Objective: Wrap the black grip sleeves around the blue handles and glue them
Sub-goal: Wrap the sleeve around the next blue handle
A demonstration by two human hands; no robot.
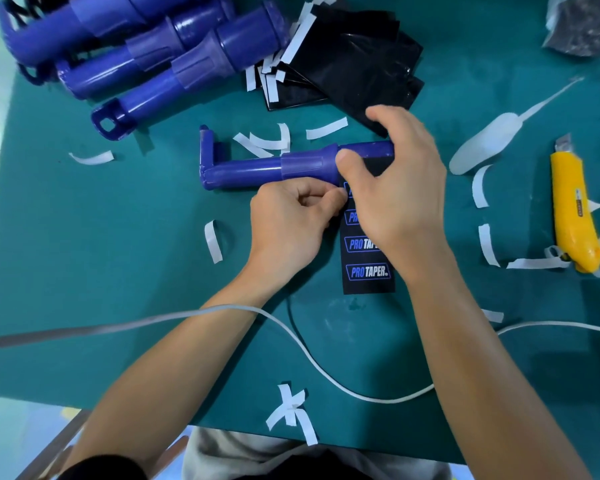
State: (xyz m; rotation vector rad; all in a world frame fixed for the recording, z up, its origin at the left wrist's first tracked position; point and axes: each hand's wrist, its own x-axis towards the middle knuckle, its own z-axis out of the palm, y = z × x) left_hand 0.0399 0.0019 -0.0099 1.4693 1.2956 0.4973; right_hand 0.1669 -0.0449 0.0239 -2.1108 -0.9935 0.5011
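Observation:
A blue handle (257, 169) lies sideways on the green mat in the middle of the view. A black grip sleeve (368, 271) printed with PRO TAPER logos lies flat below its right end, with its top edge at the handle. My left hand (291, 220) pinches the sleeve's left edge just under the handle. My right hand (395, 188) grips the handle's thin right end, thumb pressing the sleeve's top against it. The top of the sleeve is hidden under my hands.
Several more blue handles (136, 46) are piled at the top left, with a stack of black sleeves (354, 64) beside them. A yellow utility knife (572, 209) lies at the right. White backing strips (212, 240) litter the mat. A white cable (319, 365) crosses the front.

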